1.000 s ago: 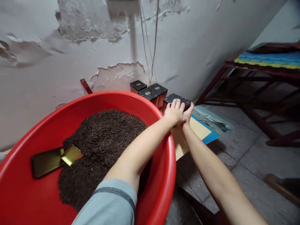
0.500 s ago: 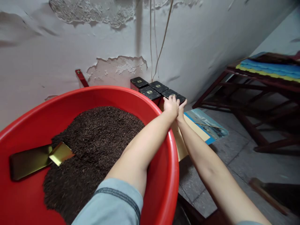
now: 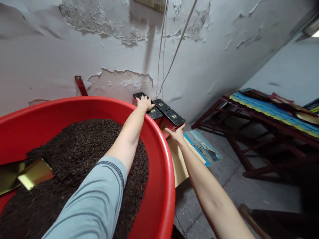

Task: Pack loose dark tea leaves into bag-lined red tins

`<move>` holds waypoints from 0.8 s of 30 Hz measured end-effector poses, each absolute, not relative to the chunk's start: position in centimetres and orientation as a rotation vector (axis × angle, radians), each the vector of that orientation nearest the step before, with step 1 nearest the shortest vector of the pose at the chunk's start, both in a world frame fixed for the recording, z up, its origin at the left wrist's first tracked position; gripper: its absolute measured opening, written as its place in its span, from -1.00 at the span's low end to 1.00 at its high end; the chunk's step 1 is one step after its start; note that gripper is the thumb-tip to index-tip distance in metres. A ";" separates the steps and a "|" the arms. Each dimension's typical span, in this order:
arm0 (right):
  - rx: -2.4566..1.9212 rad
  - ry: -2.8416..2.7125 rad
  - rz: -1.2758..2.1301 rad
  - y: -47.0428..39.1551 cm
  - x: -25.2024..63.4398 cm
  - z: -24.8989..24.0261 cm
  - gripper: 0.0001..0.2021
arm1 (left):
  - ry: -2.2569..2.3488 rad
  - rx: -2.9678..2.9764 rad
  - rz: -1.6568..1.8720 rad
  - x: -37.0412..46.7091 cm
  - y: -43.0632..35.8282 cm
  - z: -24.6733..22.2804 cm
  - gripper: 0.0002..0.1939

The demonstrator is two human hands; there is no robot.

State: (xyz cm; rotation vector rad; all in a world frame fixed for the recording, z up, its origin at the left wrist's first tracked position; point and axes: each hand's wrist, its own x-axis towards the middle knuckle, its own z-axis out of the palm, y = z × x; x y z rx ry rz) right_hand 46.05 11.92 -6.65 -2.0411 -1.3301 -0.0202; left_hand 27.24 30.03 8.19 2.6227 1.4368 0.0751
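Note:
Several square tins with black lids and red sides stand together behind the rim of a big red basin. My left hand (image 3: pixel 145 103) rests with fingers spread on the lid of the rearmost tin (image 3: pixel 139 95). My right hand (image 3: pixel 177 133) has its thumb and fingers round the lower front of the nearest right tin (image 3: pixel 174 117). Between them sit a middle tin (image 3: pixel 155 113) and a back tin (image 3: pixel 161 105), lids on. Under my left arm, the red basin (image 3: pixel 159 149) holds a heap of dark, dry loose leaves (image 3: pixel 87 142) that look like tea.
Shiny gold pieces (image 3: pixel 35 172) lie on the heap at left. Cardboard (image 3: pixel 178 162) and a blue picture sheet (image 3: pixel 203 146) lie beyond the basin. A dark wooden rack (image 3: pixel 234 139) bears blue and yellow layers (image 3: pixel 271 111). Cords (image 3: pixel 163 56) hang along the peeling wall.
My hands, together at the right tin before, have parted. My left hand has moved left onto the rearmost tin; my right has lowered along the right tin's side. The view has shifted.

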 end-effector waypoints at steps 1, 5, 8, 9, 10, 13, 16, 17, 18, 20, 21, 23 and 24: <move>-2.085 -1.235 -0.006 11.6 46.2 -6.0 0.32 | 1.410 2.620 0.058 27.3 30.8 8.0 -0.26; -2.132 -1.332 -0.257 12.1 46.1 -1.0 0.18 | 1.276 2.696 -0.037 28.5 32.5 7.3 -0.25; -2.257 -1.752 -0.073 14.5 45.8 2.9 -0.03 | 1.214 2.748 -0.042 28.8 32.7 7.2 -0.28; -2.332 -1.815 0.042 15.4 45.7 3.7 -0.05 | 1.220 2.749 -0.023 28.7 32.5 7.3 -0.30; -2.384 -1.854 0.123 16.3 45.7 4.2 -0.06 | 1.229 2.751 0.002 28.5 32.4 7.4 -0.33; -2.414 -1.877 0.165 17.8 46.1 4.3 -0.11 | 1.255 2.785 0.085 28.0 31.8 7.8 -0.38; -2.357 -1.890 0.090 17.9 46.5 3.8 -0.18 | 1.266 2.809 0.119 27.8 31.7 8.1 -0.38; -2.353 -1.887 0.074 17.8 46.5 3.7 -0.20 | 1.256 2.803 0.113 27.8 31.7 8.2 -0.37; -2.355 -1.880 0.062 17.7 46.4 3.7 -0.21 | 1.235 2.791 0.102 27.8 31.8 8.2 -0.35; -2.371 -1.856 0.050 17.5 45.9 3.9 -0.23 | 1.172 2.768 0.096 27.7 32.0 8.2 -0.27; -2.377 -1.846 0.050 17.5 45.7 4.0 -0.23 | 1.145 2.760 0.107 27.7 32.0 8.1 -0.21; -2.395 -1.812 0.068 17.7 45.2 4.3 -0.23 | 1.115 2.749 0.145 27.6 31.9 8.0 -0.12; -2.407 -1.788 0.082 17.8 45.0 4.3 -0.23 | 1.124 2.741 0.159 27.6 31.7 7.9 -0.10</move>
